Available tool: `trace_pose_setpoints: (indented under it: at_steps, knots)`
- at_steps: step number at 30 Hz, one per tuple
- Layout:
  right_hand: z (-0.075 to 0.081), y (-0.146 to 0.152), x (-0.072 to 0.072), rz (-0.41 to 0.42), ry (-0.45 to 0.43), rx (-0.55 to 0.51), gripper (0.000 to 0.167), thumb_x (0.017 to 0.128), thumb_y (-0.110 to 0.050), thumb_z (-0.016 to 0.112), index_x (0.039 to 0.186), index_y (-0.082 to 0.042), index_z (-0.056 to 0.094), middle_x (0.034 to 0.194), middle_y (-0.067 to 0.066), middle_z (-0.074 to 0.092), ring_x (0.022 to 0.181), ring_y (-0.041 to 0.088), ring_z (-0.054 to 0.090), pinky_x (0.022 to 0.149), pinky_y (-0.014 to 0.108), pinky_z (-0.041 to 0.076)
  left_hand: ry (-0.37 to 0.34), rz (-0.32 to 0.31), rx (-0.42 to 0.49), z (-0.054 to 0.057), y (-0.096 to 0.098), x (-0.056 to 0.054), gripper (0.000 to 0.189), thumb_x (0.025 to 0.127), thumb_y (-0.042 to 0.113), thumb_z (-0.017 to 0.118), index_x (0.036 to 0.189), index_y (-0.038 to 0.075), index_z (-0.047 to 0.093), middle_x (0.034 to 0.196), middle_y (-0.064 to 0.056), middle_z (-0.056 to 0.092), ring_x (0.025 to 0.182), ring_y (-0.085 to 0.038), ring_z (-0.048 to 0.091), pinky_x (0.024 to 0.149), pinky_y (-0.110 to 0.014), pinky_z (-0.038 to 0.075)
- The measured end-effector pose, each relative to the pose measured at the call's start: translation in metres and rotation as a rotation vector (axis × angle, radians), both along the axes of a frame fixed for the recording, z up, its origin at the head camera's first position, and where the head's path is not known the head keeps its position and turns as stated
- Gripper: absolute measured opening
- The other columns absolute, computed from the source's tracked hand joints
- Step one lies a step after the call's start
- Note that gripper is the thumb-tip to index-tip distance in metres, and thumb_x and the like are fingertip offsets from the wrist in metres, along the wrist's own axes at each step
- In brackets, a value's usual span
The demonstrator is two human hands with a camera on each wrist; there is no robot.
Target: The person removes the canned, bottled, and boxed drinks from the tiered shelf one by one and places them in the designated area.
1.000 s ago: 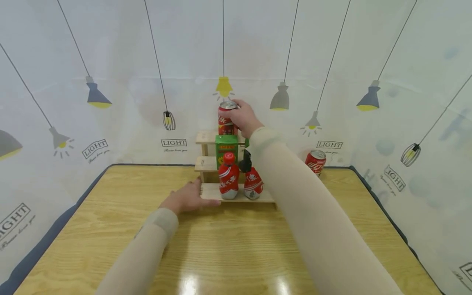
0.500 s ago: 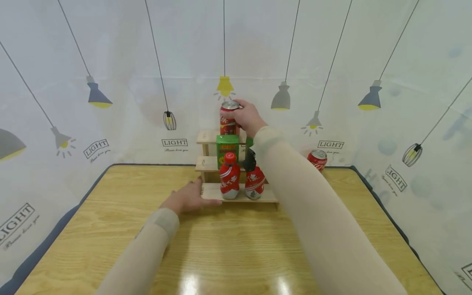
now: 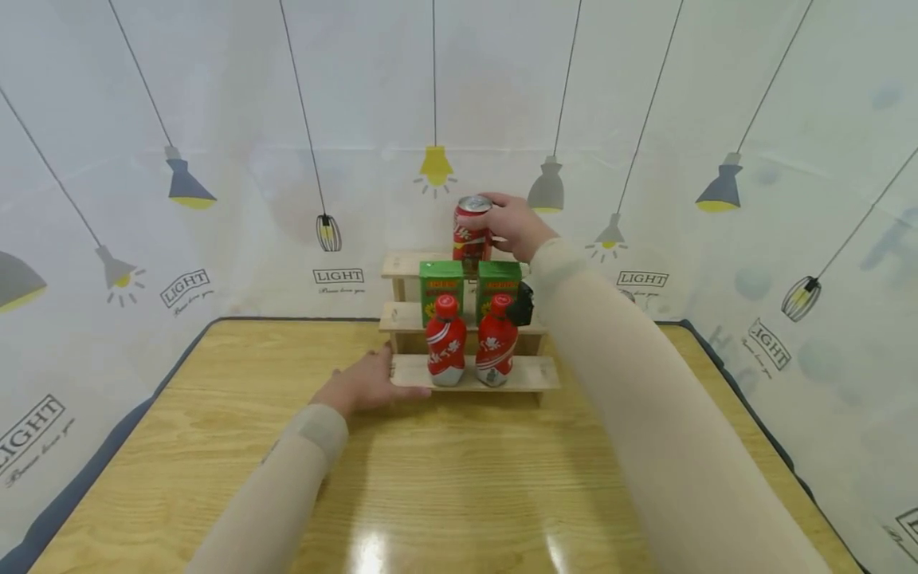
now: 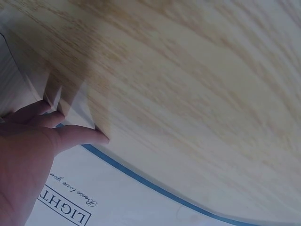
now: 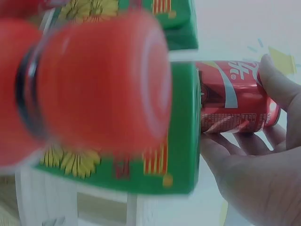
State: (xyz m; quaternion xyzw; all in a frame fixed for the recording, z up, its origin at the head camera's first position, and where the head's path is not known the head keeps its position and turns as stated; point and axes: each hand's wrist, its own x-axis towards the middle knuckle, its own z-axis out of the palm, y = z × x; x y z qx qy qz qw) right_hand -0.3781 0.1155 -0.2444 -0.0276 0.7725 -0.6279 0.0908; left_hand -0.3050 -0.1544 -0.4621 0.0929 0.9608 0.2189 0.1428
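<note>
Touches the rack's (image 3: pixel 407 371) lower left corner with a spread left hand (image 3: pixel 364 384) and, behind two boxes (image 3: pixel 441 281) and two bottles (image 3: pixel 446 351), grips a can (image 3: pixel 468 241) upright with the right hand (image 3: pixel 522 226), well in from the top shelf's (image 3: pixel 407 264) left edge.

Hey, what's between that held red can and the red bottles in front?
Two green boxes, on the middle shelf; the head view shows them between bottles and can.

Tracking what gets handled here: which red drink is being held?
The red can in the right grip; both red bottles stand unheld on the bottom shelf.
</note>
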Motion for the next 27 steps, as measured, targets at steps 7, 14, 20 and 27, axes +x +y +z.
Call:
trace_pose_setpoints:
  at_steps: [7,14,20,27]
  knots:
    - [-0.002,0.023,-0.003,-0.021,-0.03,-0.005,0.062,0.1,-0.017,0.074,0.157,-0.024,0.052,0.159,0.007,0.053,0.138,0.025,0.054,0.125,0.047,0.043,-0.014,0.009,0.0,0.001,-0.001,0.001,0.147,0.065,0.104,0.059,0.172,0.012,0.017,0.173,-0.021,0.033,0.16,-0.048,0.03,0.119,-0.088,0.015]
    - [-0.005,0.041,-0.001,-0.051,-0.031,-0.011,0.064,0.1,-0.019,0.075,0.158,-0.026,0.051,0.159,0.006,0.052,0.137,0.025,0.053,0.125,0.046,0.043,-0.021,0.008,-0.011,-0.001,-0.005,-0.002,0.151,0.062,0.106,0.058,0.172,0.011,0.016,0.175,-0.021,0.029,0.162,-0.047,0.027,0.12,-0.088,0.013]
    - [-0.008,0.053,0.002,-0.061,-0.013,-0.002,0.066,0.1,-0.02,0.075,0.16,-0.028,0.049,0.159,0.007,0.051,0.133,0.025,0.052,0.124,0.05,0.043,-0.025,0.009,-0.002,0.0,-0.008,-0.002,0.15,0.064,0.104,0.06,0.172,0.01,0.015,0.175,-0.021,0.03,0.162,-0.049,0.025,0.119,-0.089,0.012]
    - [-0.009,0.065,0.005,-0.094,-0.011,-0.001,0.065,0.101,-0.02,0.074,0.161,-0.025,0.048,0.16,0.008,0.05,0.133,0.025,0.051,0.125,0.051,0.043,-0.026,0.006,-0.019,0.0,-0.008,-0.001,0.152,0.063,0.106,0.057,0.172,0.009,0.013,0.175,-0.021,0.028,0.162,-0.048,0.025,0.119,-0.088,0.012]
